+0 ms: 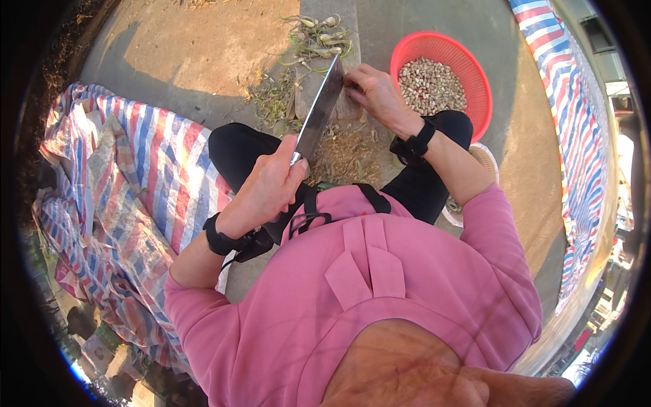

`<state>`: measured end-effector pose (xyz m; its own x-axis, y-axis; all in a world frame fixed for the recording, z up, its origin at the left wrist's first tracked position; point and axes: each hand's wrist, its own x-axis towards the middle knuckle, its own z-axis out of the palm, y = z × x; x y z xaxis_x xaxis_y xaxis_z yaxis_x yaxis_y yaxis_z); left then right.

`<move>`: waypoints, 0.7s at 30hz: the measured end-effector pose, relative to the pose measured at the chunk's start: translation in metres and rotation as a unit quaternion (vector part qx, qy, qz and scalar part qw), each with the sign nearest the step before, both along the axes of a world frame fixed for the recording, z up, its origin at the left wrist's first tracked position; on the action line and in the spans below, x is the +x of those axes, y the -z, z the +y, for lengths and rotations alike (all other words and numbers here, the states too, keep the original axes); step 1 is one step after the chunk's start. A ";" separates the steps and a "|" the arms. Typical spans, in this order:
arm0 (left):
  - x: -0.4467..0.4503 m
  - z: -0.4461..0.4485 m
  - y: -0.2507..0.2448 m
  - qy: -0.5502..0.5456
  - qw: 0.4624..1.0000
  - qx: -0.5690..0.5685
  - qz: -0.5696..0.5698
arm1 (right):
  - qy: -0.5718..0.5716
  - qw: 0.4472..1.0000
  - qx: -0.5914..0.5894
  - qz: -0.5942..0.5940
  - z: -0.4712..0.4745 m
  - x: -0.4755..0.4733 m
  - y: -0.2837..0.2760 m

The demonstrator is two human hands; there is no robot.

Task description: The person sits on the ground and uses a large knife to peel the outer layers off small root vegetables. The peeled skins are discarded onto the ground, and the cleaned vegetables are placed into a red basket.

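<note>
My left hand [272, 180] grips the handle of a cleaver [325, 104]. Its broad blade slants up and to the right over a worn wooden plank [307, 96]. Beside the blade, at the plank's right edge, my right hand [376, 94] has its fingers curled together; whether they hold anything is hidden. Farther up the plank lies a pile of small pale bulbs [325, 38] with thin green stems. A red plastic basket [483, 96], partly filled with small trimmed bulbs [432, 84], stands to the right of my right hand.
Cut stems and roots [277, 99] lie left of the plank, with dry trimmings [351, 155] between my legs. A pale container [491, 157] is partly hidden behind my right forearm. Striped plastic sheeting [168, 168] lies crumpled at left; another striped sheet [564, 102] runs along the right.
</note>
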<state>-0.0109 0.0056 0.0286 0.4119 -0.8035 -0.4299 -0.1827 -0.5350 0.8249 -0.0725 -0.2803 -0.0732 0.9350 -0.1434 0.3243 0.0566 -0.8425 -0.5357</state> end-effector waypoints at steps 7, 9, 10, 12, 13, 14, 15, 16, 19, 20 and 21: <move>-0.001 -0.010 0.014 -0.025 0.999 -0.016 0.027 | 0.007 0.998 0.057 -0.018 0.000 -0.006 -0.007; 0.002 -0.007 0.018 -0.037 0.998 -0.031 0.049 | 0.042 0.993 0.111 -0.026 -0.001 -0.007 -0.008; 0.002 -0.006 0.020 -0.042 0.997 -0.039 0.059 | 0.061 0.988 0.139 -0.026 -0.001 -0.008 -0.007; 0.000 -0.004 0.022 -0.070 0.992 -0.058 0.093 | 0.049 0.962 0.268 -0.024 -0.004 -0.003 -0.003; 0.000 -0.003 0.022 -0.083 0.988 -0.073 0.110 | 0.042 0.943 0.330 -0.025 -0.006 0.000 0.000; 0.000 -0.003 0.022 -0.087 0.988 -0.070 0.107 | 0.044 0.937 0.346 -0.027 -0.005 0.002 0.004; -0.001 -0.001 0.022 -0.094 0.987 -0.071 0.105 | 0.045 0.930 0.363 -0.028 -0.005 0.004 0.008; -0.002 0.000 0.021 -0.102 0.986 -0.082 0.104 | 0.053 0.923 0.381 -0.016 -0.004 0.005 0.012; -0.003 0.006 0.021 -0.110 0.986 -0.086 0.089 | 0.096 0.979 0.180 -0.002 -0.004 -0.002 0.019; -0.003 0.008 0.021 -0.107 0.986 -0.091 0.085 | 0.090 0.973 0.210 -0.014 -0.003 -0.002 0.020; -0.004 0.009 0.022 -0.103 0.987 -0.095 0.081 | 0.091 0.965 0.244 -0.017 -0.003 -0.003 0.021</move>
<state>-0.0147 0.0144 0.0071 0.5127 -0.7830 -0.3522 0.0556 -0.3790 0.9237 -0.0759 -0.2829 -0.0941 0.8701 -0.4477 0.2062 -0.0444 -0.4877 -0.8719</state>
